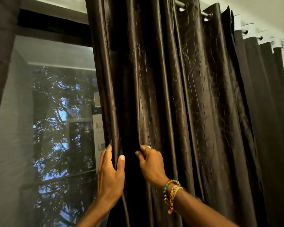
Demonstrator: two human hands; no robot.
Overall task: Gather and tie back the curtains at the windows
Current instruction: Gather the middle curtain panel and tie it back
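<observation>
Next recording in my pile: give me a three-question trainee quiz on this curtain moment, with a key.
1. True or false: the left hand grips the edge of the glossy brown curtain beside the window.
2. Multiple choice: the right hand is A) flat on the glass, B) pinching a fold of the curtain, C) holding a tieback.
3. Short answer: what does the curtain hang from?
Key: 1 true; 2 B; 3 a metal rod, passed through the eyelets.
</observation>
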